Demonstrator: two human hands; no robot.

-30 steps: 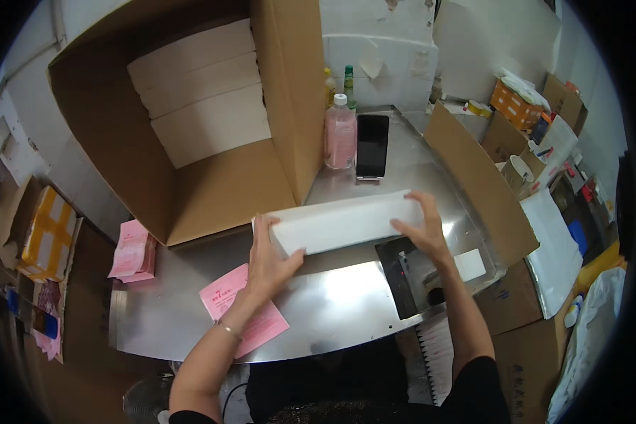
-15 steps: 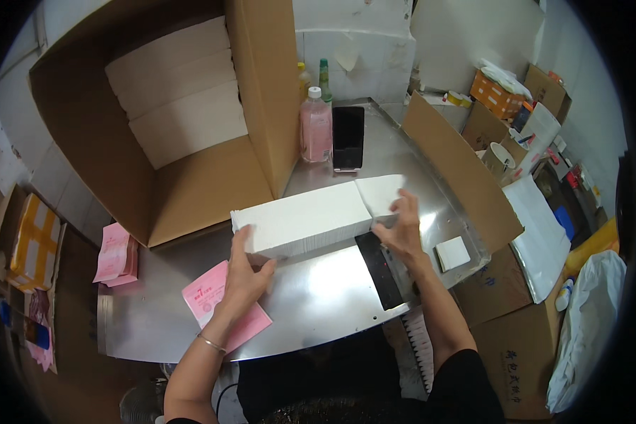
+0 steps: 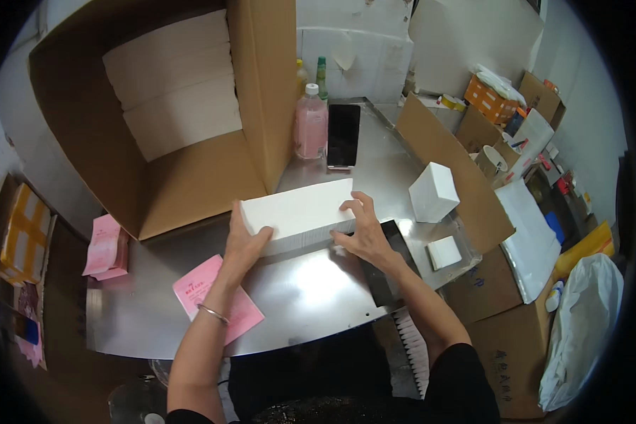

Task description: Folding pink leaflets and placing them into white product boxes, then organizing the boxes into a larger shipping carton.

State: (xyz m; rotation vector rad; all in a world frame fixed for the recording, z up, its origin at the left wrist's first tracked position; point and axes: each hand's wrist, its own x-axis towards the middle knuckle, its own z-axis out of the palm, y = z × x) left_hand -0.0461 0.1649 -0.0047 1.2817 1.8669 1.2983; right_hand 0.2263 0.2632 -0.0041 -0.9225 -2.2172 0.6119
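White paper stack (image 3: pixel 298 210), gripped at 2 ends over the metal table (image 3: pixel 138 311)
Left hand (image 3: pixel 244 246) and right hand (image 3: pixel 369 237) clasp opposite ends, likely squeezing so its layers don't slip (a smaller white block (image 3: pixel 432 194) stands apart).

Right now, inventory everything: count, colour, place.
Long paper stack: 1, white, centre
Upright paper block: 1, white, table right
Small paper stack: 1, white, nearer right
Flat device: 1, black, front right
Leaflets: count unclear, pink, front left
Leaflet stack: 1, pink, table left
Open carton: 1, brown, back left
Paper stacks: count unclear, white, inside carton
Bottles: 3, pink, green, yellow, back
Smartphone: 1, black, beside bottles
Table: 1, silver metal, centre
Cardboard panel: 1, brown, right
Taped boxes: 2, orange, upper right, far left
Plastic bag: 1, white, lower right
Clutter: uncountable, mixed colours, right
Bracelet: 1, silver, left wrist
Left hand: 1, holding long stack's left end
Right hand: 1, at long stack's right end
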